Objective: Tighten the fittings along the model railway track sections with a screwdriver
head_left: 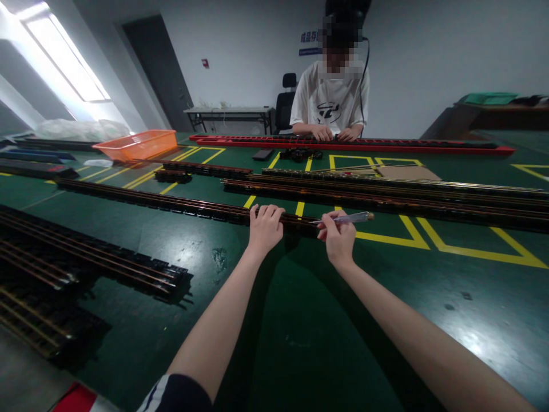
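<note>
Two hands of yours meet at the long dark rail (189, 207) that runs across the green counter (300, 320) from nine o'clock toward three. Your left hand (265, 228) lies over the rail with its fingers curled across the top edge, a closed grip pressing on it. Just beside it at three o'clock, your right hand (338, 237) has its grip pinched shut around a clear-handled screwdriver (345, 218), which lies nearly level along the rail, handle end pointing to three o'clock; its tip is hidden by your fingers.

More dark rails (386, 191) lie side by side just beyond at twelve o'clock, and a stack of rails (86, 263) sits at nine o'clock. Yellow lines (472, 249) mark the counter at two o'clock. An orange basket (137, 143) stands far off at ten o'clock. At twelve o'clock a person in a white shirt (330, 100) has both hands on a long red rail (351, 146).
</note>
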Available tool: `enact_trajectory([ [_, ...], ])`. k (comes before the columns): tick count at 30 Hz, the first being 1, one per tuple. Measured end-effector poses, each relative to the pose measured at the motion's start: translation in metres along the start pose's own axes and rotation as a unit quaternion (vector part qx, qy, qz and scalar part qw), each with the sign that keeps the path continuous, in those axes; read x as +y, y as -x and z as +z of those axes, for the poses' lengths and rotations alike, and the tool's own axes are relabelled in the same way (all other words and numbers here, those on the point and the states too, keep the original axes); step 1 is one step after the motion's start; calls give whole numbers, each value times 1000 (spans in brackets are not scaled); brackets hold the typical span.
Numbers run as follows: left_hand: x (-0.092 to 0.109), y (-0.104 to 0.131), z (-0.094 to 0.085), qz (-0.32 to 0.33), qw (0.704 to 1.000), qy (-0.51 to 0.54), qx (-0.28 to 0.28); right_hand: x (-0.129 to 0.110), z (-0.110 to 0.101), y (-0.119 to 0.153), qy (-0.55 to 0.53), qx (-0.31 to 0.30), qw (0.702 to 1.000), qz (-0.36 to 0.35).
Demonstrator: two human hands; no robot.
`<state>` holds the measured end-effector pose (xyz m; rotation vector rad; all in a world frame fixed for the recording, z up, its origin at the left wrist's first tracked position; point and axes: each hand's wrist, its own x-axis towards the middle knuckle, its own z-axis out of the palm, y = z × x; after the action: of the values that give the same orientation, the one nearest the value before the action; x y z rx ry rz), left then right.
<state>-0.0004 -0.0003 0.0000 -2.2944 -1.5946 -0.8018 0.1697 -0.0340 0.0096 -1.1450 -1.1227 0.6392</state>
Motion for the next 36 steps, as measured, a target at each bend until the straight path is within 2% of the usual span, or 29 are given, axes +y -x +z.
enact_trajectory([
  [36,-1,0,1,-11,1000,9,-4,0,1,-1,-19,-1,1000,5],
])
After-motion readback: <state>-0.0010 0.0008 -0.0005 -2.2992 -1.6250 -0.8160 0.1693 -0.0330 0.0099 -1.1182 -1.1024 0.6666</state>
